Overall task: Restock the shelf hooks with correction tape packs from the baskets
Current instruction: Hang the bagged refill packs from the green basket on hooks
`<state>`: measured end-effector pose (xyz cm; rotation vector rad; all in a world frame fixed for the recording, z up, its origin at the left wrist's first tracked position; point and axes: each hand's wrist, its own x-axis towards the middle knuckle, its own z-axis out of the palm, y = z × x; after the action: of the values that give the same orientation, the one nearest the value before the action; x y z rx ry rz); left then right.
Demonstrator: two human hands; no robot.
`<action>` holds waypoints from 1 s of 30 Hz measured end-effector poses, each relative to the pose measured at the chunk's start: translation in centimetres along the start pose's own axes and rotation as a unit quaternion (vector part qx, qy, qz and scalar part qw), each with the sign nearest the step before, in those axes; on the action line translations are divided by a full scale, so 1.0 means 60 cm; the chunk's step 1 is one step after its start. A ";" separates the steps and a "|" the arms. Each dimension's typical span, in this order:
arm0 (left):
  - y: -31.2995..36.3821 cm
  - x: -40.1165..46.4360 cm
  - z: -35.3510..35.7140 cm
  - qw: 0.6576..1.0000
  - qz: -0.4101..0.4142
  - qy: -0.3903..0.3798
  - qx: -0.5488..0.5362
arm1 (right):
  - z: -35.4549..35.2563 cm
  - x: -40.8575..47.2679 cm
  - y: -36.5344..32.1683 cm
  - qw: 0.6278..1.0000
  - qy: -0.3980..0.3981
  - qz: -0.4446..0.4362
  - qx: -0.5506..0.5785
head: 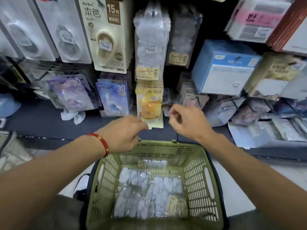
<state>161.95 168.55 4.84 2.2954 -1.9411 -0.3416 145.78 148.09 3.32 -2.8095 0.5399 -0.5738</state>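
A green plastic basket (204,185) stands on the floor below me, holding several clear correction tape packs (146,195). A yellow correction tape pack (150,103) hangs on a low hook of the shelf wall. My left hand (126,131), with a red bracelet on its wrist, pinches the bottom edge of that yellow pack. My right hand (186,121) hovers to the right of it with fingers curled, and I see nothing in it. Above, a stack of clear multi-roll packs (150,44) hangs on a hook.
Purple and blue "30" packs (114,98) hang to the left, a beige "15M" pack (108,34) above them. A blue box (224,68) and other packets crowd the right. A second basket's mesh (13,151) shows at the left edge.
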 end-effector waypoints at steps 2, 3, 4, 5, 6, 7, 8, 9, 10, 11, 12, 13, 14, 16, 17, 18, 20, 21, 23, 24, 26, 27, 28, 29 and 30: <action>0.013 -0.023 0.051 0.992 -0.008 -0.126 0.032 | 0.060 -0.067 0.008 0.973 -0.227 0.037 0.029; 0.020 -0.034 0.078 0.981 -0.013 -0.188 0.041 | 0.096 -0.105 0.014 0.942 -0.330 0.049 0.035; 0.027 -0.043 0.108 0.968 -0.019 -0.245 0.046 | 0.132 -0.145 0.021 0.905 -0.419 0.068 0.034; 0.035 -0.050 0.137 0.956 -0.029 -0.287 0.046 | 0.168 -0.185 0.030 0.863 -0.496 0.091 0.021; 0.041 -0.056 0.166 0.948 -0.042 -0.314 0.043 | 0.201 -0.224 0.039 0.820 -0.561 0.117 0.001; 0.045 -0.061 0.195 0.942 -0.057 -0.330 0.033 | 0.231 -0.261 0.048 0.781 -0.607 0.144 -0.017; 0.050 -0.065 0.222 0.938 -0.076 -0.337 0.018 | 0.257 -0.293 0.057 0.754 -0.634 0.169 -0.028; 0.053 -0.070 0.249 0.936 -0.097 -0.338 -0.004 | 0.278 -0.316 0.064 0.741 -0.642 0.194 -0.026; 0.057 -0.076 0.274 0.933 -0.122 -0.336 -0.031 | 0.296 -0.333 0.069 0.741 -0.635 0.220 -0.014; 0.060 -0.084 0.297 0.930 -0.151 -0.329 -0.062 | 0.312 -0.345 0.072 0.753 -0.613 0.241 -0.002; 0.061 -0.093 0.318 0.926 -0.183 -0.316 -0.092 | 0.326 -0.351 0.072 0.773 -0.581 0.255 0.003; 0.061 -0.102 0.335 0.922 -0.214 -0.300 -0.118 | 0.338 -0.354 0.072 0.794 -0.549 0.262 0.001; 0.060 -0.111 0.348 0.918 -0.241 -0.285 -0.137 | 0.348 -0.355 0.072 0.809 -0.525 0.264 -0.005; 0.058 -0.123 0.368 0.908 -0.284 -0.265 -0.157 | 0.362 -0.359 0.070 0.821 -0.510 0.255 -0.021; 0.056 -0.127 0.375 0.904 -0.296 -0.262 -0.163 | 0.368 -0.363 0.068 0.821 -0.517 0.239 -0.030; 0.054 -0.129 0.378 0.901 -0.303 -0.260 -0.169 | 0.372 -0.366 0.066 0.820 -0.528 0.218 -0.040; 0.050 -0.127 0.381 0.898 -0.311 -0.254 -0.183 | 0.379 -0.370 0.061 0.814 -0.548 0.186 -0.052; 0.049 -0.124 0.381 0.896 -0.315 -0.249 -0.189 | 0.380 -0.371 0.059 0.812 -0.554 0.180 -0.045; 0.048 -0.119 0.383 0.893 -0.322 -0.242 -0.199 | 0.379 -0.371 0.060 0.813 -0.553 0.181 -0.017; 0.048 -0.116 0.384 0.893 -0.323 -0.240 -0.201 | 0.377 -0.371 0.062 0.816 -0.548 0.187 -0.005; 0.047 -0.113 0.386 0.891 -0.327 -0.238 -0.206 | 0.373 -0.371 0.065 0.818 -0.538 0.204 0.012; 0.047 -0.112 0.387 0.890 -0.328 -0.238 -0.209 | 0.371 -0.373 0.065 0.818 -0.535 0.211 0.016; 0.048 -0.112 0.388 0.888 -0.331 -0.238 -0.214 | 0.370 -0.375 0.064 0.819 -0.532 0.215 0.017; 0.049 -0.112 0.388 0.886 -0.333 -0.237 -0.220 | 0.369 -0.376 0.063 0.817 -0.534 0.216 0.017; 0.049 -0.112 0.387 0.884 -0.334 -0.236 -0.226 | 0.368 -0.379 0.064 0.815 -0.538 0.214 0.019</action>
<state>152.39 175.93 -16.27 2.5949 -0.9276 -1.3619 134.32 156.74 -25.19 -2.2964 0.7934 1.0252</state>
